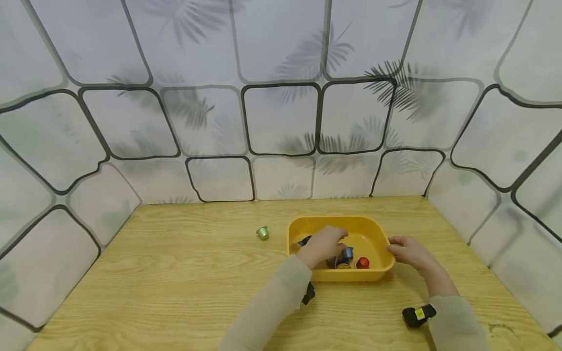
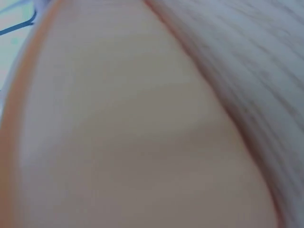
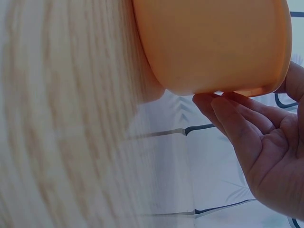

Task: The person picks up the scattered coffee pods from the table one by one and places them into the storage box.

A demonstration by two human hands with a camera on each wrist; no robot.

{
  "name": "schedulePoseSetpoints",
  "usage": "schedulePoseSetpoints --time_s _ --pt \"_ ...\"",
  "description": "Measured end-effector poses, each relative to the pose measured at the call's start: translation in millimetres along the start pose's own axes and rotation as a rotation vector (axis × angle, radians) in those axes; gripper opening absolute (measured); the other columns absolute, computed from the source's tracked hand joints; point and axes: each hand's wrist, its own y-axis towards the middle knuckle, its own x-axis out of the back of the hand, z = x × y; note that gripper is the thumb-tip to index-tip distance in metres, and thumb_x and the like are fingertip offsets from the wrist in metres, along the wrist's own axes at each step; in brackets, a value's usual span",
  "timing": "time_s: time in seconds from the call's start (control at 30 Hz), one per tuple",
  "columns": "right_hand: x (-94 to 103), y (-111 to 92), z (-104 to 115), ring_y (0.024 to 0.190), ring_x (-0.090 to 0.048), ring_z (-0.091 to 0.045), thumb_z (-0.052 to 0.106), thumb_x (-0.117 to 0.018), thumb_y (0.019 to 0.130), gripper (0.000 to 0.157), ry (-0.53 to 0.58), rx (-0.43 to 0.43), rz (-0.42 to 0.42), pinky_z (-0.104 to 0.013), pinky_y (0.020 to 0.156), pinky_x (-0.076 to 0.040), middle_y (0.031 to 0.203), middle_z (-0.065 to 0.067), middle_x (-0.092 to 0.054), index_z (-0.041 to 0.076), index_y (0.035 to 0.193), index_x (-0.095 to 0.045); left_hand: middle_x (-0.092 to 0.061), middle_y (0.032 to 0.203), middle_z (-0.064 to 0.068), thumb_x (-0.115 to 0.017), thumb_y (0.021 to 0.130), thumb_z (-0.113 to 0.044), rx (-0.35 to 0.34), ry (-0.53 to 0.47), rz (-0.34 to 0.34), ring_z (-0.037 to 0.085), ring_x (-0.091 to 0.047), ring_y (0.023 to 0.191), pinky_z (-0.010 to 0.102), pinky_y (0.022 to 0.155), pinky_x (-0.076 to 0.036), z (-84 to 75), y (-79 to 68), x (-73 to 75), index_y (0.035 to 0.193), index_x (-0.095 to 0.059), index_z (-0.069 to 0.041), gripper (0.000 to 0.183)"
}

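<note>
A yellow plastic tray point(image 1: 353, 275) stands on the table, its outer wall point(image 2: 142, 118) filling most of the blurred left wrist view. My left hand point(image 1: 322, 246) reaches over the tray's left part, thumb and forefinger apart, with nothing visible between them. Under and beside it lie several coffee capsules: a blue one point(image 1: 348, 253), a red one point(image 1: 362, 263) and dark ones point(image 1: 304, 241), partly hidden by the hand. My right hand point(image 1: 406, 251) holds the tray's right end by the rim; its fingers point(image 3: 237, 123) touch the outer wall in the right wrist view.
A light green capsule point(image 1: 262, 233) lies on the wooden table point(image 1: 175, 273), left of the tray. Behind the table and along both sides stands a patterned white backdrop point(image 1: 281, 122). A black strap device point(image 1: 417, 314) sits on the right wrist.
</note>
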Motion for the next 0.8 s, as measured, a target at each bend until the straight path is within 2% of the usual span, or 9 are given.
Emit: schedulePoseSetpoints --time_s 0.23,0.5,0.8 --pt "0.4 1 -3 0.096 -0.055 -0.031 0.006 -0.043 0.09 0.04 -0.006 -0.002 -0.002 -0.039 0.078 -0.047 0.11 -0.032 -0.05 -0.023 0.117 -0.039 -0.058 0.112 0.004 -0.056 0.088 -0.02 -0.043 -0.082 -0.071 0.012 -0.054 0.1 0.02 0.08 -0.044 8.2 -7.4 10.3 0.119 -0.054 -0.006 0.034" --pt "-0.3 1 -2 0.094 -0.055 -0.03 0.006 -0.043 0.09 0.04 -0.001 -0.001 -0.005 -0.038 0.077 -0.048 0.109 -0.031 -0.051 -0.023 0.116 -0.039 -0.059 0.109 0.006 -0.059 0.085 -0.017 -0.055 -0.075 -0.166 0.014 -0.055 0.097 0.022 0.081 -0.044 26.1 -25.4 21.4 0.115 -0.057 -0.003 0.032" --pt "0.3 -1 0 0.095 -0.055 -0.031 0.007 -0.043 0.09 0.041 -0.011 0.0 0.001 -0.039 0.078 -0.047 0.11 -0.033 -0.05 -0.024 0.117 -0.038 -0.057 0.114 0.008 -0.058 0.087 -0.017 0.032 -0.151 -0.218 0.017 -0.055 0.101 0.027 0.084 -0.044 51.1 -51.1 36.0 0.116 -0.056 -0.002 0.033"
